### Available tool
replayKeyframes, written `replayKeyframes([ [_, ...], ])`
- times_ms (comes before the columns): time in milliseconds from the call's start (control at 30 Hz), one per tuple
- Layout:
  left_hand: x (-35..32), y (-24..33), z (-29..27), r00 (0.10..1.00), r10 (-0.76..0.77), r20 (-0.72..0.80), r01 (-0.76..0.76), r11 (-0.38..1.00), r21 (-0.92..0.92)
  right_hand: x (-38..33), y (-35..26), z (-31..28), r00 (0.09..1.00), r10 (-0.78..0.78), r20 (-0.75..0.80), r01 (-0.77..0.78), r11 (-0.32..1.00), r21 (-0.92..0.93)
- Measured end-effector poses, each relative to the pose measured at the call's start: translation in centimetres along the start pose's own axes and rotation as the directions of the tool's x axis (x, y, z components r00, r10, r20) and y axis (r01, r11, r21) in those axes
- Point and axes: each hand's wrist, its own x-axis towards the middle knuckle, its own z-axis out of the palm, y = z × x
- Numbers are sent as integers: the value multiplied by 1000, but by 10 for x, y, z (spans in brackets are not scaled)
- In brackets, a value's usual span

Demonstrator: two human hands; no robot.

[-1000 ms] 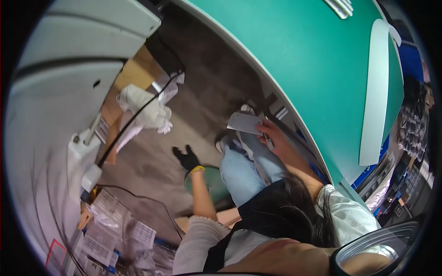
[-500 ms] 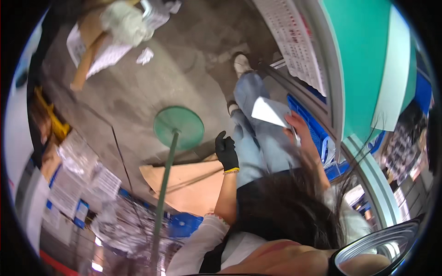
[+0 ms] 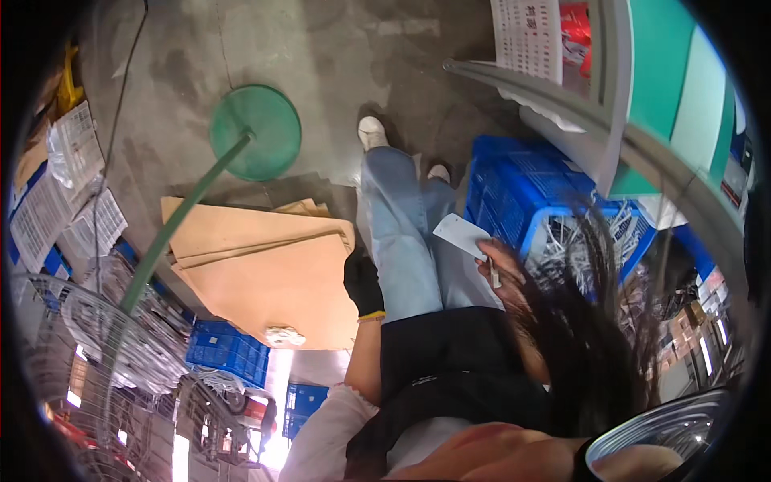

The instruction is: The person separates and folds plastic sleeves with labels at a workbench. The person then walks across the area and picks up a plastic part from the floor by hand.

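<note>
My right hand [image 3: 507,269], bare, is closed on a white rectangular card [image 3: 461,236] with small dark marks near its edge. A small pale strip [image 3: 494,275] shows at its fingers; I cannot make out whether it is part of the card. The card is over my right thigh, near a blue plastic crate [image 3: 502,189] holding pale strips. My left hand [image 3: 365,285], in a black glove with a yellow cuff, hangs beside my left thigh. Its fingers look loosely bent and apart, with nothing seen in them. Brown cardboard sheets [image 3: 265,277] lie just left of it.
A green round base [image 3: 269,136] with a green pole [image 3: 189,201] stands on the floor at left. A grey-framed green panel [image 3: 662,88] rises at right. More blue crates [image 3: 229,351] stand at lower left, near wrapped bundles [image 3: 120,321]. A dark cable [image 3: 120,104] runs along the left.
My view has shifted, bringing the blue crate and the cardboard more fully into sight. My feet have changed position. The white card is still in my right hand, and my left hand still hangs at my side.
</note>
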Motion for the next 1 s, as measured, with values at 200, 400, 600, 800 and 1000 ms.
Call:
replayKeyframes([
  [200, -98, -45, -10, 984, -164, 67, 168, 984, -61, -49, 59, -77, 996, 42, -81, -43, 999, -12],
  [400, -115, -38, -20, 973, -134, 189, 146, 988, -52, -89, 131, -125, 998, -2, -66, -4, 996, -86],
  [600, -115, -44, -52, 957, 21, 290, -11, 999, -34, -119, 212, -150, 998, -60, 13, 59, 998, 37],
  [800, -125, -14, -49, 910, 153, 385, -221, 965, 139, -149, 283, -183, 984, -173, -50, 180, 923, 340],
  [1000, -147, -23, -58, 830, 121, 544, -391, 822, 414, -182, 393, -236, 959, -96, -268, 256, 700, 667],
])
